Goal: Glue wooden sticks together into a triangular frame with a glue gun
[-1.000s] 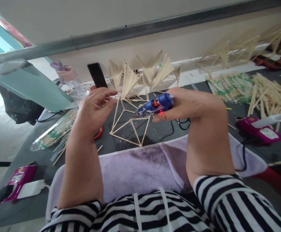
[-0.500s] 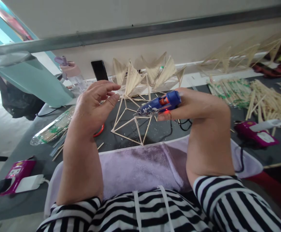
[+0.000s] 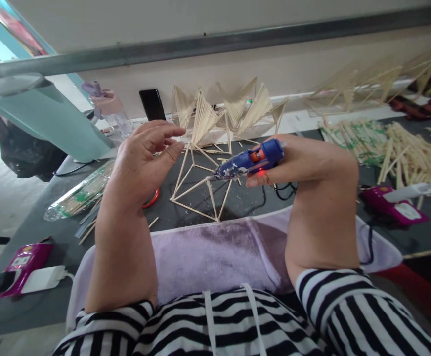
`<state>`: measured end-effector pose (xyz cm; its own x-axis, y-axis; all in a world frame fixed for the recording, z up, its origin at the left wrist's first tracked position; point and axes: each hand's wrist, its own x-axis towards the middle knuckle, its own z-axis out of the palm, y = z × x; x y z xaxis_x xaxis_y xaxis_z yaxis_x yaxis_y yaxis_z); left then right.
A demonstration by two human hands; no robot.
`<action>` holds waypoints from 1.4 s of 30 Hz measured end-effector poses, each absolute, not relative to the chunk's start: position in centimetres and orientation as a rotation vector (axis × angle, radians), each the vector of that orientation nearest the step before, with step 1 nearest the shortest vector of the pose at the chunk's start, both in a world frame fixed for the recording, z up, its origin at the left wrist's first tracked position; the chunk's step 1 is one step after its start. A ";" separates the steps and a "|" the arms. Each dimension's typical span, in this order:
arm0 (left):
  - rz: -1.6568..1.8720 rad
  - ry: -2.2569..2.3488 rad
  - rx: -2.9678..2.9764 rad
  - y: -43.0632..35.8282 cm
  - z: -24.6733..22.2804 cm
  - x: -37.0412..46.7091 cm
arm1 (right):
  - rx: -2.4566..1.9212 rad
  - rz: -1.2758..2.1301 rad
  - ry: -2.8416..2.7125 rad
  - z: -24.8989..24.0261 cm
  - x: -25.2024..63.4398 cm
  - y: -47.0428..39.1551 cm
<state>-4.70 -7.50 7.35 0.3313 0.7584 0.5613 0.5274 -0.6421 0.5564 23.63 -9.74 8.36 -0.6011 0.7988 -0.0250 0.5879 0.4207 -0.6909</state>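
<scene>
In the head view my right hand (image 3: 300, 160) is wrapped around a blue hot glue gun (image 3: 250, 160) with a small red light. Its whitish, glue-smeared nozzle points left, at or very close to a top corner of a wooden stick frame (image 3: 195, 190). Thin sticks joined into triangles make up this frame, which stands on the dark table. To its left, my left hand (image 3: 145, 158) hovers with bent fingers, thumb and forefinger apart and nothing visible between them. Orange-red scissor handles (image 3: 151, 199) are partly hidden behind the left wrist.
Finished stick models (image 3: 215, 116) stand at the back by a phone (image 3: 152, 105). A pink-lidded bottle (image 3: 107, 106) and a large teal tumbler (image 3: 48, 118) are at left. Loose sticks (image 3: 419, 153) lie right, near a magenta power adapter (image 3: 393, 203). A lilac cloth (image 3: 208, 257) lies in front.
The glue gun has shifted slightly to the right, and its nozzle is now at the frame's top corner. My left hand has hardly moved.
</scene>
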 end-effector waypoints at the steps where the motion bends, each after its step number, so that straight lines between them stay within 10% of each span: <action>1: 1.210 1.152 2.334 -7.5 7.3 -4.7 | -1.220 0.988 -2.356 8.3 23.7 -9.7; 42: 0.875 1.303 2.470 -7.7 8.0 -5.8 | -1.290 0.882 -1.944 9.1 23.9 -12.0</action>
<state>-5.76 -7.72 7.99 0.4314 0.8069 0.4036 0.6793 -0.5849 0.4433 23.86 -12.01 9.13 -0.3168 0.9379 0.1416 0.5115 0.2946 -0.8072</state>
